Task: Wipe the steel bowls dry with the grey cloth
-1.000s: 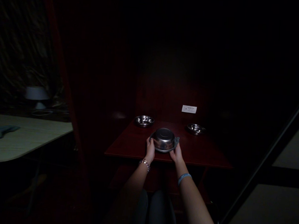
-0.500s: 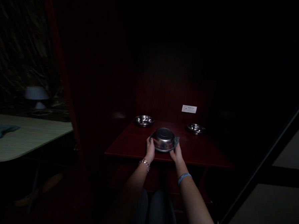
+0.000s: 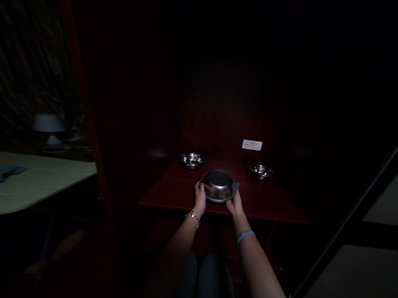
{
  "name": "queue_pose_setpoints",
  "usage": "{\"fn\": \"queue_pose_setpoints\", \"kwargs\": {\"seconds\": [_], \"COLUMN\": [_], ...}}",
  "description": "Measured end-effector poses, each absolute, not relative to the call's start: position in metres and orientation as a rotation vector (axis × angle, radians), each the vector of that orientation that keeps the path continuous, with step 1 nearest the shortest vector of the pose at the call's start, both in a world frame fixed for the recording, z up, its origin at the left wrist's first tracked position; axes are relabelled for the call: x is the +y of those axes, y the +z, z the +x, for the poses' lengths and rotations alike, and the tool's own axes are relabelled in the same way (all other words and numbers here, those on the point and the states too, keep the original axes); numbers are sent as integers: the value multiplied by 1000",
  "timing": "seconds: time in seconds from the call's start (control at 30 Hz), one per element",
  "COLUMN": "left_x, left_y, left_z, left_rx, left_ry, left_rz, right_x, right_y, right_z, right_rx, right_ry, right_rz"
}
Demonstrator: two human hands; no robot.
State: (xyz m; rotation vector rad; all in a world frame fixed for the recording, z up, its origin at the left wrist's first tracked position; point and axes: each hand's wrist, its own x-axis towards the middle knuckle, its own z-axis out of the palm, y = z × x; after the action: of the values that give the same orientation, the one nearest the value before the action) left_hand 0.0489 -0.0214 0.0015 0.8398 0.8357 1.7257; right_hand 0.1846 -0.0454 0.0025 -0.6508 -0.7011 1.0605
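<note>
Between my hands is a shiny metal bowl point(image 3: 219, 185), bottom side up, over the front part of a dark red desk point(image 3: 170, 194). My left hand point(image 3: 200, 199) grips its left rim, with the thumb on the near side. At the right rim, my right hand point(image 3: 236, 204) is closed on the bowl, and a crumpled grey cloth point(image 3: 235, 189) is pressed against the metal there. Whether the bowl touches the desk I cannot tell. Some fingers of both hands are hidden behind or beneath the rim.
Two more metal bowls stand upright farther back, one at left point(image 3: 192, 160) and one at right point(image 3: 261, 171). A white socket point(image 3: 251, 145) is on the back wall. To the left, a pale table point(image 3: 50, 177) bears a blue-grey cloth point(image 3: 3, 174); a lamp point(image 3: 49, 124) is beyond it.
</note>
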Motion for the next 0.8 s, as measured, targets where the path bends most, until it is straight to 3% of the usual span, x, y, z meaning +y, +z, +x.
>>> {"fn": "queue_pose_setpoints", "kwargs": {"seconds": [0.3,0.53,0.8], "left_x": [-37,-42,-34], "left_y": [15,20,13], "left_z": [50,48,47], "left_rx": [763,710,662], "left_ry": [1483,1520,1614], "left_rz": [946,906,899], "right_x": [-42,-48,-49], "right_y": [4,10,10], "right_z": [185,177,174], "right_rx": [-478,-586,-627], "right_ry": [1037,1214,1165], "right_rz": [-524,-534,-588]}}
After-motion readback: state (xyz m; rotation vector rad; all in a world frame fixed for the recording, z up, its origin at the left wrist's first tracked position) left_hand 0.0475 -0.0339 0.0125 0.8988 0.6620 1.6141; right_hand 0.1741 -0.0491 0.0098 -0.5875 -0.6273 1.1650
